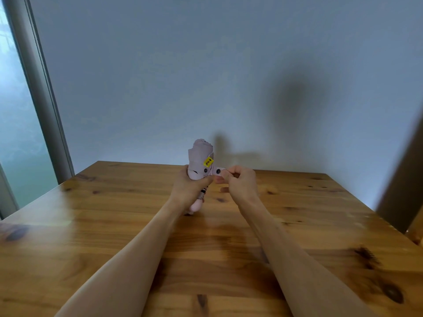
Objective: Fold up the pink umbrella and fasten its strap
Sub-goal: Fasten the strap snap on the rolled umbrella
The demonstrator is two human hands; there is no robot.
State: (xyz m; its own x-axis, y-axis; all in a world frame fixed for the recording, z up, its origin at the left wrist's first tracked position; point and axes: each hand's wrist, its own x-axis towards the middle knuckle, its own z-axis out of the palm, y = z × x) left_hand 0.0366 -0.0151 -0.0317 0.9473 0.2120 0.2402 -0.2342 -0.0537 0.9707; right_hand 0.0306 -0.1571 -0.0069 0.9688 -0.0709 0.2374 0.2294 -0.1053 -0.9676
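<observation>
The pink umbrella (pixel 200 154) is folded into a short roll and stands upright near the far middle of the wooden table (pixel 96 225). Its rounded handle end rests on the tabletop below my wrist. My left hand (pixel 186 191) is wrapped around the roll's lower half. A yellow tag (pixel 208 161) sticks out at its right side. The strap (pixel 218 171) stretches out to the right with a dark snap on it, and a second snap shows on the roll. My right hand (pixel 240 181) pinches the strap's end between thumb and fingers.
A pale wall stands right behind the table's far edge. A window with a grey frame (pixel 34 88) runs down the left side. A dark wooden post (pixel 402 179) stands at the right, beside the table's right edge.
</observation>
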